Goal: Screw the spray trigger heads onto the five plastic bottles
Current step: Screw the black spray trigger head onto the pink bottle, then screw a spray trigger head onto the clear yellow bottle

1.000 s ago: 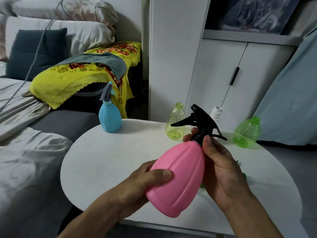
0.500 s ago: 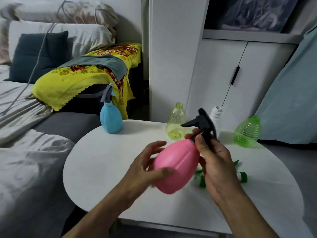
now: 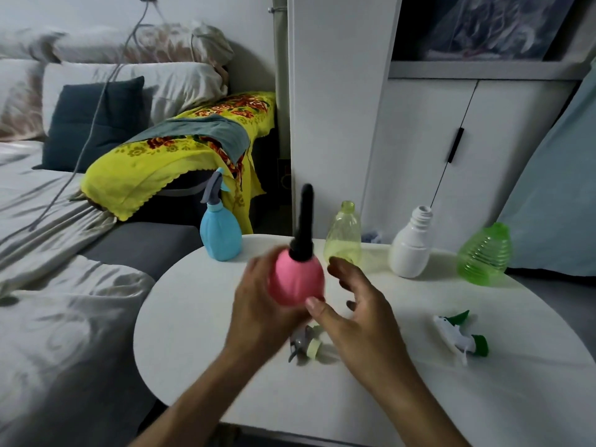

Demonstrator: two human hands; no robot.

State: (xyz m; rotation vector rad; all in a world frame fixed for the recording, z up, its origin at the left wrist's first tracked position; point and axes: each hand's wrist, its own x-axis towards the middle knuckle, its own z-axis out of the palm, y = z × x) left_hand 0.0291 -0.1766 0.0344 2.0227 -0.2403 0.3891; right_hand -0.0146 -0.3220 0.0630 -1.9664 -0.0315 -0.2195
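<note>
The pink bottle (image 3: 296,279) stands nearly upright over the white round table (image 3: 200,321), its black trigger head (image 3: 304,221) on top. My left hand (image 3: 258,311) grips its body from the left. My right hand (image 3: 351,304) is beside it with spread fingers, its thumb near the bottle's base. A blue bottle (image 3: 221,233) with a grey trigger head stands at the back left. The yellow bottle (image 3: 343,235), white bottle (image 3: 411,246) and green ribbed bottle (image 3: 485,254) stand at the back with no heads. Loose heads lie on the table: a grey-and-pale-green one (image 3: 306,345) and a white-and-green one (image 3: 461,337).
A bed with grey sheets (image 3: 48,317) lies to the left, close to the table's edge. A yellow flowered cloth (image 3: 180,156) covers something behind the blue bottle. White cabinets (image 3: 429,150) stand behind the table, and a pale blue curtain (image 3: 554,195) hangs at the right.
The pink bottle swung from tilted to nearly upright and moved away toward the table's back. My right hand came off the trigger head and spread out. The loose heads came into view.
</note>
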